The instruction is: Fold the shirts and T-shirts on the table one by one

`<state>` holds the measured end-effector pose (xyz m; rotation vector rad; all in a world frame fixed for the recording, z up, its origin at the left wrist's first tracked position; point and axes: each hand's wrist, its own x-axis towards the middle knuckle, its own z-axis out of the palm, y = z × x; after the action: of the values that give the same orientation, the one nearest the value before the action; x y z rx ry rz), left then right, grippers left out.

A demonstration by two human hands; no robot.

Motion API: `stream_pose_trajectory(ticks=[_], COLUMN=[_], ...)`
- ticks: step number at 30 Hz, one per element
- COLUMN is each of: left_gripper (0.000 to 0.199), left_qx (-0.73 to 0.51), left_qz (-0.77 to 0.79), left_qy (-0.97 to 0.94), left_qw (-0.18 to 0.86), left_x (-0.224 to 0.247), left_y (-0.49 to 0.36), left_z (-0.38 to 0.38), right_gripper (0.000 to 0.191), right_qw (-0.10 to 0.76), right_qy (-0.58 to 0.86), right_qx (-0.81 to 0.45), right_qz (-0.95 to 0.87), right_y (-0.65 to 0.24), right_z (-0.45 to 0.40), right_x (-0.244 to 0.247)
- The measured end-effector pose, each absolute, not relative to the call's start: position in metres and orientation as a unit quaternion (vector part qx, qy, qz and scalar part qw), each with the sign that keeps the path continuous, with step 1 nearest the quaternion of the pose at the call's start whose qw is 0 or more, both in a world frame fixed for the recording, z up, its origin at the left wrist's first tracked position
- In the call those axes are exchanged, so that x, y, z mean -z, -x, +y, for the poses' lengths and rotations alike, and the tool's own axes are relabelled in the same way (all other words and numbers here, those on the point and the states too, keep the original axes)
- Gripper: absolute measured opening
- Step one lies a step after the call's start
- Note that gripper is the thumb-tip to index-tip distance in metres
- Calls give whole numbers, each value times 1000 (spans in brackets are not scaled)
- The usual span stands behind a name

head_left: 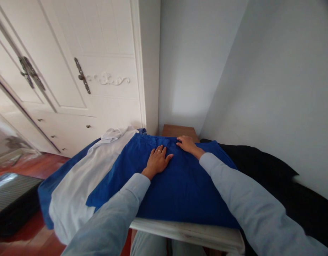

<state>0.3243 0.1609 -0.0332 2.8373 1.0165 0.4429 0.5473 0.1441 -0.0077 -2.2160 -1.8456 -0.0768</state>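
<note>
Here, blue cloth (185, 195) lies beneath left fingers (155, 151), spread, and right fingers (182, 138), grip unclear.

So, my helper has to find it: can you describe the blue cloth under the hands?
Start at the white wardrobe; the pale-edged table stands nearer the camera. On it lies the blue cloth, between a white garment on the left and black cloth on the right. Unlike the other blue fabric, left of the white garment, it has the left hand and right hand on it.
</note>
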Motion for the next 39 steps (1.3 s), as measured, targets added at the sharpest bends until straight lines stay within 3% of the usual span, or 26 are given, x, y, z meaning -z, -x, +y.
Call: stream_pose_trajectory(ticks=[7,13,23,31,35,39], left_gripper=[59,58,69,73,66,31], left_qx=[-186,-198,-133,-130,-189,-393], left_qz=[347,360,406,404,400,410], left_qy=[-916,-910,-904,-903,-879,-660], left_qw=[73,49,34,66,178,491], left_x=[26,9,25,31,29,22], left_y=[-323,-320,-320,-317,-317,-318], left_z=[158,162,175,176,180,192], right_gripper=[18,21,28,28,35,35], right_qw=[111,132,108,103,118,229], right_qy=[782,798,806,799,789,748], right_qx=[24,32,50,55,62,20], right_qz=[-613,-587,-580,-589,-600,-622], right_y=[-551,-568,-553,-543,-534,-525], right_z=[155,170,159,148,122,65], right_x=[-4,-31,20,12,1,-12])
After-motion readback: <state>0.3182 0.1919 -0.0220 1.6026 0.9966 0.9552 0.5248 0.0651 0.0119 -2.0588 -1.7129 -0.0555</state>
